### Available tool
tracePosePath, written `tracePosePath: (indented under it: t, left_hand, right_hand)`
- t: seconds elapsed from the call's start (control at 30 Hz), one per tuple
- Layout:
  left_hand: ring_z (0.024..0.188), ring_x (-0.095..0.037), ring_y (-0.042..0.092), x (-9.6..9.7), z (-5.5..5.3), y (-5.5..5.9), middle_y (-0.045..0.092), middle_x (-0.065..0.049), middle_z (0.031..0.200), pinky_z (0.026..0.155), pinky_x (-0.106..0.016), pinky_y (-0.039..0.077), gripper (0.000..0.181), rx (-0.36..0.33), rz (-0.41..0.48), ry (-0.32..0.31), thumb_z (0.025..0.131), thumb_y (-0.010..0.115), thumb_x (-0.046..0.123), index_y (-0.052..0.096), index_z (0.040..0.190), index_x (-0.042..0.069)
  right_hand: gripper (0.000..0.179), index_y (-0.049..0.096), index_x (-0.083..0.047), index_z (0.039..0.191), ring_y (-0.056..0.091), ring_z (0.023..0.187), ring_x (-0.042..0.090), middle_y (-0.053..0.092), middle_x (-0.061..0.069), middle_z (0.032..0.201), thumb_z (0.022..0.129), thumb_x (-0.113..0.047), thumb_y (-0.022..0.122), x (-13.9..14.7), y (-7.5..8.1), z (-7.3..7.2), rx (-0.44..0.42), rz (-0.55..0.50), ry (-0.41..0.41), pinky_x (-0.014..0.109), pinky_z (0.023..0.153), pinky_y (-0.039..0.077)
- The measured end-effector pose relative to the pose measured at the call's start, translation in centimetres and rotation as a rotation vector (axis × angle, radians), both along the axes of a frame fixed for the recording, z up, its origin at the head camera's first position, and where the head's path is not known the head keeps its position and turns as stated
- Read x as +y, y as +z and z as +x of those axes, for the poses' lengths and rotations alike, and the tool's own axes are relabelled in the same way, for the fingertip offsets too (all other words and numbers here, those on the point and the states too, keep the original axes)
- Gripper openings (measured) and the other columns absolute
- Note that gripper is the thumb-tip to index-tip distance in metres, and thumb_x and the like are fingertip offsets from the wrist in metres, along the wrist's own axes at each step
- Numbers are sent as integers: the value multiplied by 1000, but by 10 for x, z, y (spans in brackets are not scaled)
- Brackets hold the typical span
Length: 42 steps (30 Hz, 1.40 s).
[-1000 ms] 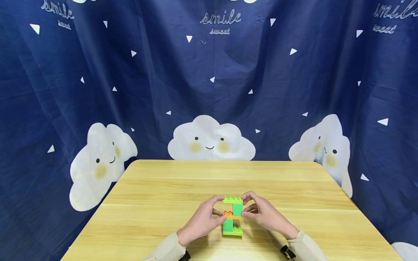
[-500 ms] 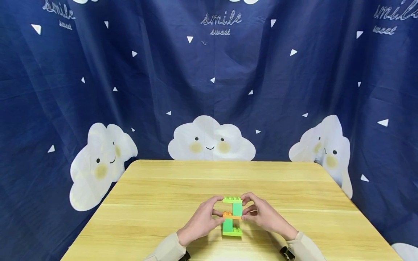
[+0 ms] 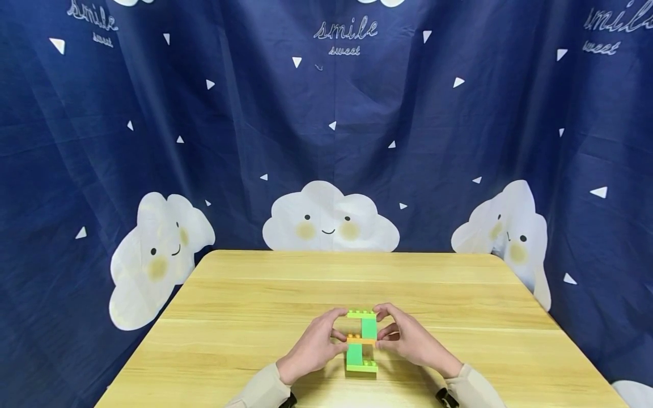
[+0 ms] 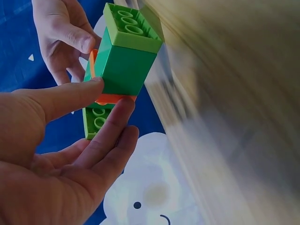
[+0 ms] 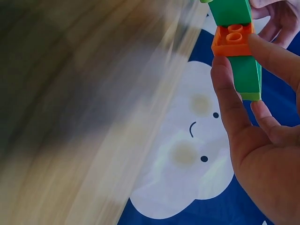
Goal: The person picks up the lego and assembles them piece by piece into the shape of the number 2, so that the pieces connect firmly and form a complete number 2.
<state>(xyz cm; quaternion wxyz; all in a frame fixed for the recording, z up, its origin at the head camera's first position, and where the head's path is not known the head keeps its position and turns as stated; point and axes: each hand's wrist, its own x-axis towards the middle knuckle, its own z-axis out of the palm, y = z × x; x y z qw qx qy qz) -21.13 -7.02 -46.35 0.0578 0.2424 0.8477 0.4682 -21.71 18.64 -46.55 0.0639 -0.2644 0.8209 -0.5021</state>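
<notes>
A small tower of building blocks is held between both hands in the head view. From the top it has a lime plate (image 3: 361, 315), a green block (image 3: 369, 328), an orange plate (image 3: 357, 341), a second green block (image 3: 354, 355) and a lime base plate (image 3: 361, 368). The green blocks sit at opposite ends, giving a zigzag shape. My left hand (image 3: 316, 342) pinches the left side, its thumb by the orange plate. My right hand (image 3: 411, 341) grips the right side, with fingertips at the top plate and the orange plate. The left wrist view shows the hollow underside of a lime plate (image 4: 133, 30).
The tower is above the near half of a wooden table (image 3: 245, 306). Behind the table hangs a dark blue curtain (image 3: 285, 141) printed with clouds and triangles. Beige sleeves (image 3: 262, 391) cover both forearms.
The tower and both hands have shifted slightly towards the person and a little left. It has tilted a little, so fewer stud tops show. Both grips stay the same.
</notes>
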Motion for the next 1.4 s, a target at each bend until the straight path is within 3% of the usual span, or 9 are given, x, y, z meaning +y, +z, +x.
tracePosePath:
  t: [0.33,0.53,0.8,1.4]
  left_hand:
    - [91,-12,73,-1,-2,-2,52,-21,148,74,-21,58,68,-34,6,-11,85,80,1,49,146,2]
    - [92,-13,73,-2,-1,-3,51,-23,149,74,-21,58,67,-54,2,-19,87,79,1,48,147,-1]
    - [91,-12,73,-3,-3,-4,52,-23,149,74,-21,58,67,-67,-11,-30,88,78,2,47,147,-3]
    - [86,-10,71,-4,-3,-7,55,-27,143,71,-23,58,65,-146,6,-47,90,76,2,47,148,-5]
  right_hand:
    - [60,49,-5,139,72,97,22,54,19,125,87,0,79,-1,-3,2,17,23,2,27,82,60]
    - [57,49,-6,140,72,97,16,54,18,126,90,-4,77,0,-6,1,18,62,7,25,82,60]
    - [56,48,-5,142,71,97,17,50,19,137,92,-4,75,0,-7,1,5,61,26,25,83,59]
    - [61,45,2,146,71,99,22,53,19,131,93,-8,75,-1,-7,4,-43,100,21,27,83,59]
